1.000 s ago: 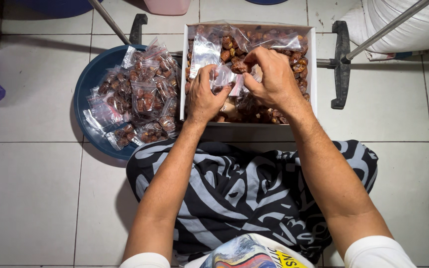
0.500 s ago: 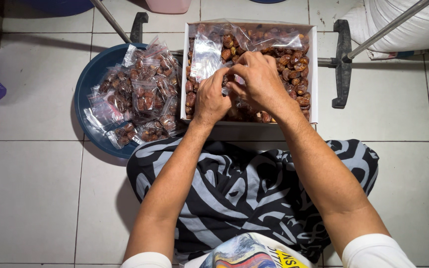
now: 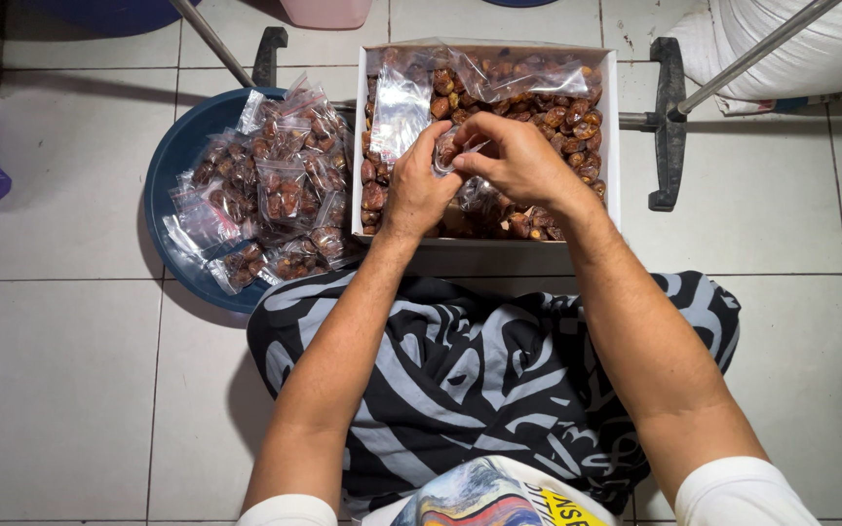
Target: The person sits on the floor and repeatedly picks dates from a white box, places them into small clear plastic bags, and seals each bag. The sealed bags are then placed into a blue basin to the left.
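Left hand (image 3: 415, 190): over the near-left part of the box, fingers curled, thumb and fingertips pinching the left edge of a small clear bag.
Right hand (image 3: 514, 156): just right of the left hand, fingers bent, gripping the same bag from its right side.
Small clear bag (image 3: 448, 148): held between both hands above the dates, with a few brown dates inside; pinched from both sides, fingertips almost meeting at it.
Direction from hands: bag straight ahead of the left thumb and just left of the right fingertips; both hands equally close, both in contact.
Long axis: too crumpled and covered by fingers to tell.
Box of dates (image 3: 612, 117): white cardboard carton on the tiled floor ahead of the knees, filled with loose brown dates, clear plastic liner folded back along the far side.
Blue basin (image 3: 170, 166): touching the left side of the box, piled with filled small bags of dates (image 3: 275, 185).
Black metal frame (image 3: 669, 122): on the floor at the right of the box, apart from both hands.
Patterned cloth (image 3: 470, 380): black-and-grey, across the lap below the forearms.
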